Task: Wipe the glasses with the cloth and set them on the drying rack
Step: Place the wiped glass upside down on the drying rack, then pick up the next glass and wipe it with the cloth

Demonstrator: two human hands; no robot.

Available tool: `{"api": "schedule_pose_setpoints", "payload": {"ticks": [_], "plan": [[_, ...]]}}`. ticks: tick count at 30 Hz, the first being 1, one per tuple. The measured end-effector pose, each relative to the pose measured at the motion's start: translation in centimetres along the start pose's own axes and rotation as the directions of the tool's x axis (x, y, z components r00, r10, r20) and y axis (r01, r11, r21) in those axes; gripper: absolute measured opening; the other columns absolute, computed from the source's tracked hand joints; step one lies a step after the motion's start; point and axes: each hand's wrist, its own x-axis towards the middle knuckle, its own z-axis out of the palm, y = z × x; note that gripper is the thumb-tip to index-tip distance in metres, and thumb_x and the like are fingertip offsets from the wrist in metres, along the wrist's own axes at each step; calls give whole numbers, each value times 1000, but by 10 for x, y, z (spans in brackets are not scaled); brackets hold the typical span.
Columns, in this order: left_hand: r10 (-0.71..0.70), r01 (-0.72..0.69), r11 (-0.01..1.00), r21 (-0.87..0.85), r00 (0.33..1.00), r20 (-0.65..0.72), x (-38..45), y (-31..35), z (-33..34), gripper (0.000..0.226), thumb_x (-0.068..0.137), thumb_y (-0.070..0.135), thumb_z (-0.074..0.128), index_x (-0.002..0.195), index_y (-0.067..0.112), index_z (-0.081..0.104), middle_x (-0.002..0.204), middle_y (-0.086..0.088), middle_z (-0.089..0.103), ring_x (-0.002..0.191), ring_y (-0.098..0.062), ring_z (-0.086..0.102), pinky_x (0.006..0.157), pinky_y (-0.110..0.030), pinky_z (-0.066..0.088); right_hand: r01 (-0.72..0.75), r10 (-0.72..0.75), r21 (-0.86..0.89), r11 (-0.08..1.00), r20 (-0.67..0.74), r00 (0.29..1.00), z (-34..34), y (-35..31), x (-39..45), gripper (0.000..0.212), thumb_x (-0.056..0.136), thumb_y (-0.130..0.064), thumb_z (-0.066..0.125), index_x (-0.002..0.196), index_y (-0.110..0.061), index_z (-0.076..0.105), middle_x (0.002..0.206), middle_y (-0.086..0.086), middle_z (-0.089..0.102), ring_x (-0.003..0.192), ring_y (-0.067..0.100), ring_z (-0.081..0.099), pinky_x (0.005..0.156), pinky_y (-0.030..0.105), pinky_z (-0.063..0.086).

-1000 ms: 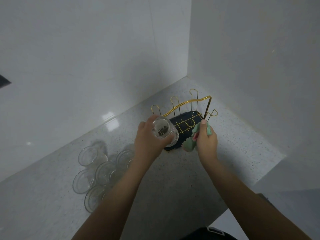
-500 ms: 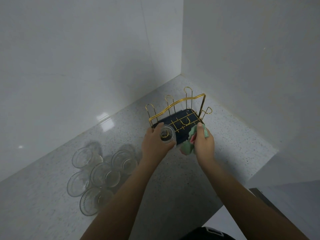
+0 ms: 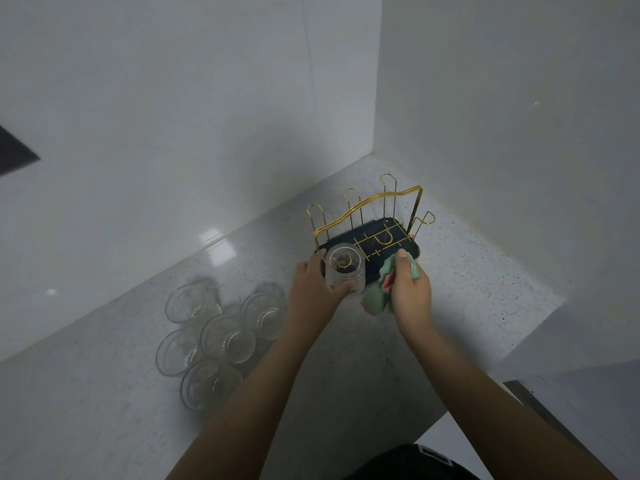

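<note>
Five clear ribbed glasses point(image 3: 221, 337) cluster on the speckled counter point(image 3: 104, 393) nearest us. Left hand point(image 3: 313, 294) grips a clear ribbed tumbler point(image 3: 345, 273), seemingly upturned over a prong; right hand point(image 3: 410, 292) clutches the green-and-pink cloth point(image 3: 377, 296). Beyond stands the gold wire drying rack point(image 3: 374, 216).

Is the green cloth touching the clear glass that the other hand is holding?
Cannot tell. In the head view the green and pink cloth, bunched in the right hand, sits close beside the clear ribbed glass held by the left hand, without a plain gap or contact.

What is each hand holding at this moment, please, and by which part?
Left hand grips the glass round its ribbed side; right hand holds the bunched cloth.
</note>
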Motion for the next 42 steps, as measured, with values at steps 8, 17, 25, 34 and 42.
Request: {"api": "schedule_pose_setpoints", "payload": {"ticks": [8, 17, 25, 34, 42], "plan": [[-115, 154, 940, 304, 983, -142, -33, -68, -39, 65, 87, 44, 64, 143, 20, 43, 149, -6, 39, 138, -25, 32, 113, -41, 21, 5, -6, 11, 1000, 88, 996, 42, 8, -46, 41, 99, -39, 34, 69, -15, 49, 65, 1, 50, 62, 11, 49, 57, 21, 40], [-211, 173, 895, 411, 976, 49, -29, -116, -59, 94, 85, 55, 61, 155, 15, 13, 162, -8, 18, 148, -24, 18, 118, -44, 7, -27, 27, -1, 1000, 95, 995, 74, 15, -84, 44, 98, -40, 35, 64, -17, 48, 59, -1, 50, 58, 11, 49, 58, 24, 40], [-200, 172, 921, 351, 979, 44, -16, -125, -56, 99, 77, 50, 72, 152, 7, 23, 152, -13, 37, 144, -28, 29, 120, -45, -2, 2, -3, 9, 1000, 51, 999, 71, 16, -90, 48, 100, -37, 32, 63, -19, 56, 57, -5, 58, 55, 9, 53, 60, 24, 44], [-109, 104, 990, -96, 993, -49, -37, -110, -65, 93, 69, 36, 83, 146, 12, 37, 136, -6, 51, 127, -23, 48, 109, -36, 33, -138, 137, 18, 990, 34, 990, 56, -2, -101, 54, 100, -42, 28, 56, -14, 46, 56, 1, 49, 58, 13, 48, 59, 24, 38], [-147, 168, 625, -763, 984, 97, -83, -66, -91, 66, 83, 13, 74, 138, 19, 38, 114, -7, 59, 95, -14, 63, 70, -20, 53, 96, -115, 70, 993, 373, 921, 55, -32, -145, 48, 98, -45, 20, 79, -25, 59, 52, -4, 46, 41, -7, 47, 48, 3, 37]]}}
